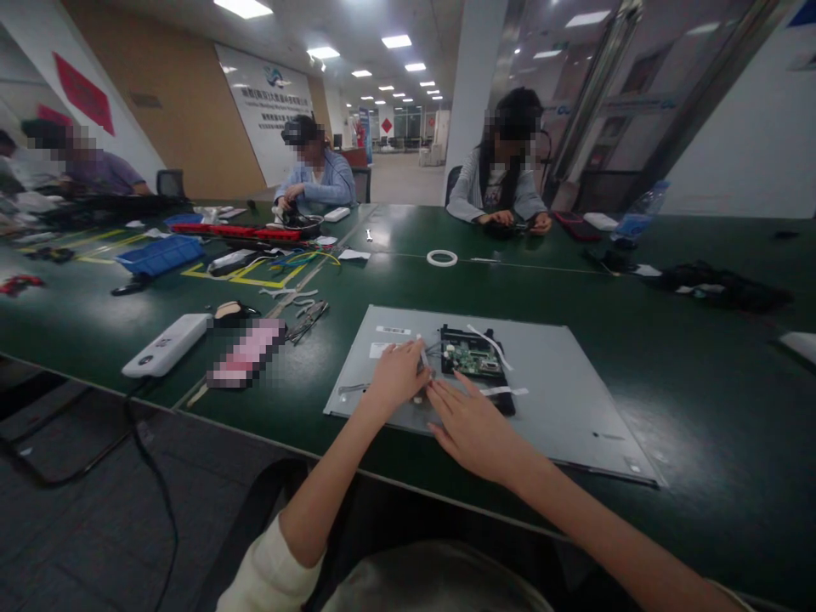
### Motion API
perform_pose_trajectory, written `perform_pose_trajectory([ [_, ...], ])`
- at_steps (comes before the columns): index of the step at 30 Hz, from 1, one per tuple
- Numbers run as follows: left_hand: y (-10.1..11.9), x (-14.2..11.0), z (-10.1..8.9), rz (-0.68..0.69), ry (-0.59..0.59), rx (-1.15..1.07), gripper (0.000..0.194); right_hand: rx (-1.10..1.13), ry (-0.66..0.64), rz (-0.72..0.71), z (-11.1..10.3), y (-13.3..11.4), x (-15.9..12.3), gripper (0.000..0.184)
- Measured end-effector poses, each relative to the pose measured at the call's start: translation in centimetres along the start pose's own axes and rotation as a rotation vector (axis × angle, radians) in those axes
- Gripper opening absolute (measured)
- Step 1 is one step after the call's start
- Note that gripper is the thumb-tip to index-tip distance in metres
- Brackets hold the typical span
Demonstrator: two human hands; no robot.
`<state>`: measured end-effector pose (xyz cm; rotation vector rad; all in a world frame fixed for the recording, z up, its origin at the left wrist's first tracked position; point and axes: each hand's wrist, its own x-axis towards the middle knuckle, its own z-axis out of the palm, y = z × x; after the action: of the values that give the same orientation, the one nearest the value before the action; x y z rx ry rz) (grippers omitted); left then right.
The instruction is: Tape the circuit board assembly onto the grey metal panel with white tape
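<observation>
At the left, the white power bank trails a black cable over the near edge of the tabletop; a snag on it could drag the bank down. Right of it lie a pink phone and pliers, well apart from the work. The grey panel lies flat near the tabletop's near edge, so a hard push towards that edge could make it overhang. On its left half is the left hand, fingers bent down; I cannot tell whether its grip pinches anything. The right hand meets it, grip spread, thumb apart. Just right, dark wires reach the circuit board; a careless tug could strain them. A loose white strip across the board might catch a finger.
</observation>
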<state>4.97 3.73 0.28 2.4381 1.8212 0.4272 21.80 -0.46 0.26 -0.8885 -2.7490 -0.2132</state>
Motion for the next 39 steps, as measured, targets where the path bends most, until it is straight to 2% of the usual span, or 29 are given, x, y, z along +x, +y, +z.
perform_pose_trajectory([
  [5,-0.1,-0.1,-0.8,-0.011,-0.083,-0.071,0.058,0.133,-0.029,-0.094,-2.1,1.8,-1.3,0.044],
  [8,-0.5,-0.3,-1.3,0.015,-0.136,-0.112,0.063,0.185,-0.101,-0.191,-3.0,3.8,-1.4,0.055],
  [10,-0.8,-0.4,-1.5,0.04,-0.146,-0.145,0.065,0.204,-0.157,-0.222,-3.1,5.0,-1.4,0.065],
  [13,-1.1,-0.6,-1.7,0.072,-0.126,-0.22,0.065,0.222,-0.214,-0.207,-2.6,6.1,-1.2,0.069],
  [17,-1.1,-0.7,-2.1,0.01,-0.027,-0.317,0.06,0.237,-0.209,-0.142,-1.9,6.4,-1.4,0.068],
  [23,-1.0,-1.0,-2.9,-0.124,0.253,-0.449,0.042,0.178,-0.132,-0.075,-1.5,6.4,-2.1,0.064],
  [28,-0.8,-1.5,-2.9,-0.111,0.418,-0.475,0.036,0.078,-0.026,0.056,-0.8,6.4,-2.8,0.063],
  [33,-0.3,-1.7,-2.9,-0.074,0.448,-0.466,0.037,-0.011,0.053,0.206,-0.1,7.3,-3.7,0.055],
  [39,-0.2,-1.9,-3.3,-0.098,0.474,-0.513,0.034,-0.144,0.084,0.471,0.0,9.0,-5.3,0.049],
])
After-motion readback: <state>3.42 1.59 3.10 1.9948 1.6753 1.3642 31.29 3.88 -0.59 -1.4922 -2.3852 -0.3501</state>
